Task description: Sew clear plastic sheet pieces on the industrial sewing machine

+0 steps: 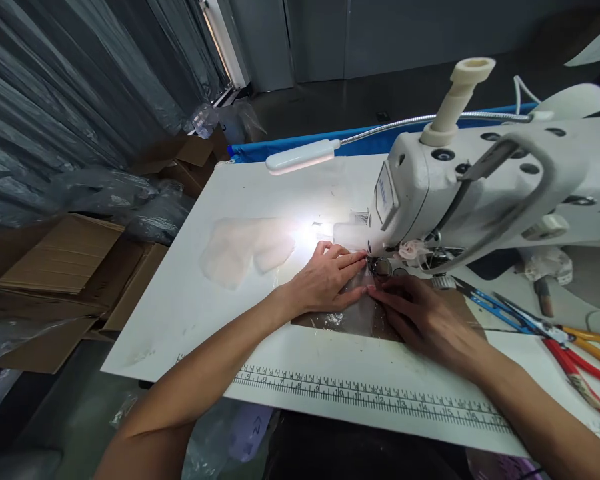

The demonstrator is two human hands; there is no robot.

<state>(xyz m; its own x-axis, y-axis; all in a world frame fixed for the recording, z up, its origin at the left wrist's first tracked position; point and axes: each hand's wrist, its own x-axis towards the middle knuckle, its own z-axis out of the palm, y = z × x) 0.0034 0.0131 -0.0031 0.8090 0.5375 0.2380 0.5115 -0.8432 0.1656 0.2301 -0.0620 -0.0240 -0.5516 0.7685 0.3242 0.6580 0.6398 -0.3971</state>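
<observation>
My left hand [333, 277] lies flat with its fingers stretched out, pressing a thin see-through fabric [365, 317] onto the sewing bed, just left of the presser foot [381, 267]. Close to its thumb, the fingertips of my right hand [420, 313] are drawn together at the fabric's edge, in front of the presser foot; part of their grip is hidden. The white sewing machine [413, 187] stands over both hands. Pale sheer cut pieces [245, 247] rest on the white table [190, 320] to the left.
A lit lamp [303, 157] on a bendable neck hangs above the table. Blue-handled scissors [500, 310] and tools with red handles [575, 373] and orange handles [593, 340] lie at the right. A printed ruler [350, 393] runs along the front edge. Cardboard boxes [65, 253] stand left.
</observation>
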